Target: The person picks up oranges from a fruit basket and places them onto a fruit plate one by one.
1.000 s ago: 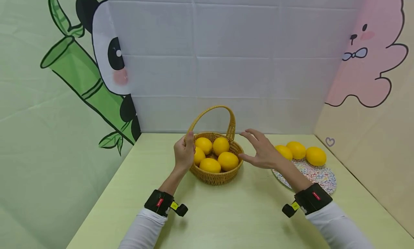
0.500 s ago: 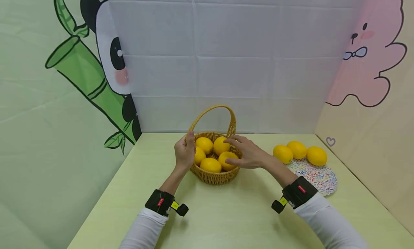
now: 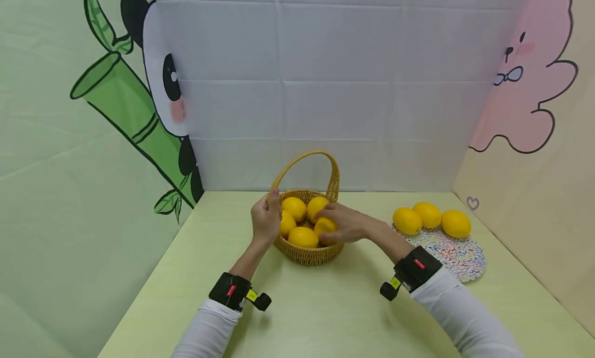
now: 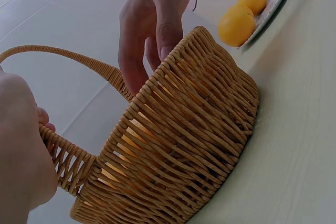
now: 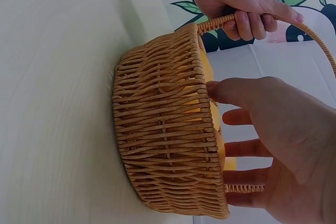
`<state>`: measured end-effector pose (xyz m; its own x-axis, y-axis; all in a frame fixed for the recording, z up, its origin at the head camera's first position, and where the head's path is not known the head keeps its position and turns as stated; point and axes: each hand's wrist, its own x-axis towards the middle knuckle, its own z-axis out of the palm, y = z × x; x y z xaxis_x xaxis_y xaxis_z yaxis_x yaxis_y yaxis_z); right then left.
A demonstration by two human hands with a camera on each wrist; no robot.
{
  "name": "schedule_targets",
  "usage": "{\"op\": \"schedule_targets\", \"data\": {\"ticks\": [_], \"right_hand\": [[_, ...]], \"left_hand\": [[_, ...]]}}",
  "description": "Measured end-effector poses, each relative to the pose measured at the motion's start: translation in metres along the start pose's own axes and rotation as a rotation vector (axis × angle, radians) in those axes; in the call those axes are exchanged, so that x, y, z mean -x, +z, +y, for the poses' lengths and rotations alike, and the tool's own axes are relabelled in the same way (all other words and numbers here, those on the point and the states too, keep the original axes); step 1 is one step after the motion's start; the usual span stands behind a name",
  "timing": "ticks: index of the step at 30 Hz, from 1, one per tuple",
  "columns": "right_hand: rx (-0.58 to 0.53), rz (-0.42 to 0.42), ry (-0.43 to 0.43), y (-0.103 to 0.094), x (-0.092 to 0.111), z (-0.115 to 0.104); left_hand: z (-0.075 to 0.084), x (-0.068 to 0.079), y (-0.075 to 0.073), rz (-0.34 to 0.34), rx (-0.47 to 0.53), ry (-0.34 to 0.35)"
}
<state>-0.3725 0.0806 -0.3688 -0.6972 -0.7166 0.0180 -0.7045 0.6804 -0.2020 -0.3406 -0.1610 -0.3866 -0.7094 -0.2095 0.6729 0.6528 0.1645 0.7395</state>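
Observation:
A wicker basket (image 3: pixel 309 255) with several yellow lemons (image 3: pixel 303 237) in it stands on the table. My left hand (image 3: pixel 265 221) grips the near left part of its arched handle (image 3: pixel 321 154), fingers curled round it in the right wrist view. My right hand (image 3: pixel 346 223) reaches over the right rim, thumb and fingers spread about the right-hand lemon (image 3: pixel 324 227). In the right wrist view the fingers (image 5: pixel 247 148) of that hand look nearly straight, their tips hidden behind the rim, and the thumb lies at the rim.
To the right, a round speckled plate (image 3: pixel 457 254) lies on the pale table (image 3: pixel 297 316). Three more lemons (image 3: pixel 427 215) sit along its far edge. A grey-white backdrop (image 3: pixel 334 110) rises behind the basket, with printed side walls left and right.
My right hand has moved left from beside the basket to over its rim, its fingers now around the right-hand lemon. The left hand keeps its hold on the handle.

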Motion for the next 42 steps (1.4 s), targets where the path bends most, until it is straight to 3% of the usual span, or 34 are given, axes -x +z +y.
{"op": "schedule_targets", "data": {"ticks": [13,27,42], "right_hand": [[-0.011,-0.075,-0.028,0.006,-0.016,0.013],[0.006,-0.08,-0.009,0.013,-0.023,0.014],[0.041,-0.105,-0.102,-0.01,-0.029,0.074]], "left_hand": [[-0.005,-0.001,0.009,0.013,-0.028,-0.002],[-0.002,-0.001,0.009,0.01,-0.037,0.026],[-0.006,-0.018,0.061,0.087,-0.085,0.012]]}}
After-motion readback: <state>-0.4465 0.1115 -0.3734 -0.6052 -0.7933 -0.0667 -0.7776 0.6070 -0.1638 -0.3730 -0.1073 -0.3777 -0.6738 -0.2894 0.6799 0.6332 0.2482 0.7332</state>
